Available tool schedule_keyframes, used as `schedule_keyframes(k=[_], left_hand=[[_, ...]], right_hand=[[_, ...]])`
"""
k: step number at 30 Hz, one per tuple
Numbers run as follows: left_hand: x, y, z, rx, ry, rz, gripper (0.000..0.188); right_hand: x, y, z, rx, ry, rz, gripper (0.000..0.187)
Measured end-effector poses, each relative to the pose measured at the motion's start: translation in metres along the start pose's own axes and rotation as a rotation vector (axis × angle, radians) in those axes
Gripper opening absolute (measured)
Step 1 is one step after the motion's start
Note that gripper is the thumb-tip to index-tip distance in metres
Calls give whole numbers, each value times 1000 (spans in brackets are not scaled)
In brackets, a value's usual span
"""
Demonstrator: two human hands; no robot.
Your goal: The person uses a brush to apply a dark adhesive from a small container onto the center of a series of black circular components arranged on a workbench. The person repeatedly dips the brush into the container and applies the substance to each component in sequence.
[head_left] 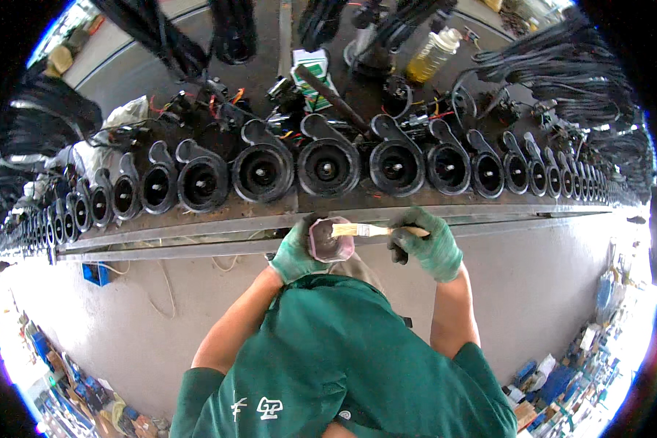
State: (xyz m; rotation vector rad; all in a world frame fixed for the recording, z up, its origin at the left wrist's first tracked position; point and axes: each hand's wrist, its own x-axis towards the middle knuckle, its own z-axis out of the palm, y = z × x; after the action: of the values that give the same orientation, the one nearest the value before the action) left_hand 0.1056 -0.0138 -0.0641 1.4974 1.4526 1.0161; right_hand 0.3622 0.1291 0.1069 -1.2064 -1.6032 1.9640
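My left hand (297, 252), in a green work glove with dark fingertips, is closed round the side of a small pinkish, many-sided cup (331, 257). Across the cup's mouth lies the pale bristle end of a flat paintbrush (363, 230). Its wooden handle is gripped by my right hand (427, 244), gloved the same way. What the cup contains is hard to make out. Just beyond my hands, a long row of round black housings, each with a curved spout, stands along the bench edge; the nearest housing (328, 166) is straight ahead.
Bundles of black cable (555, 73) are heaped along the bench's far side. A clear bottle of yellow liquid (433, 55), a green-and-white packet (312, 77) and a dark bar (333, 98) are behind the row. A blue crate (95, 274) sits below the bench at left.
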Motion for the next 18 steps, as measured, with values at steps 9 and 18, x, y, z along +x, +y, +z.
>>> schedule_keyframes(k=[9,18], left_hand=[[103,24,97,-70,-204,-162,85],[136,-17,186,-199,-131,-22,70]], right_hand=[[-38,33,-47,-147,370,118,13],[-8,92,-86,-344,342,212,37]])
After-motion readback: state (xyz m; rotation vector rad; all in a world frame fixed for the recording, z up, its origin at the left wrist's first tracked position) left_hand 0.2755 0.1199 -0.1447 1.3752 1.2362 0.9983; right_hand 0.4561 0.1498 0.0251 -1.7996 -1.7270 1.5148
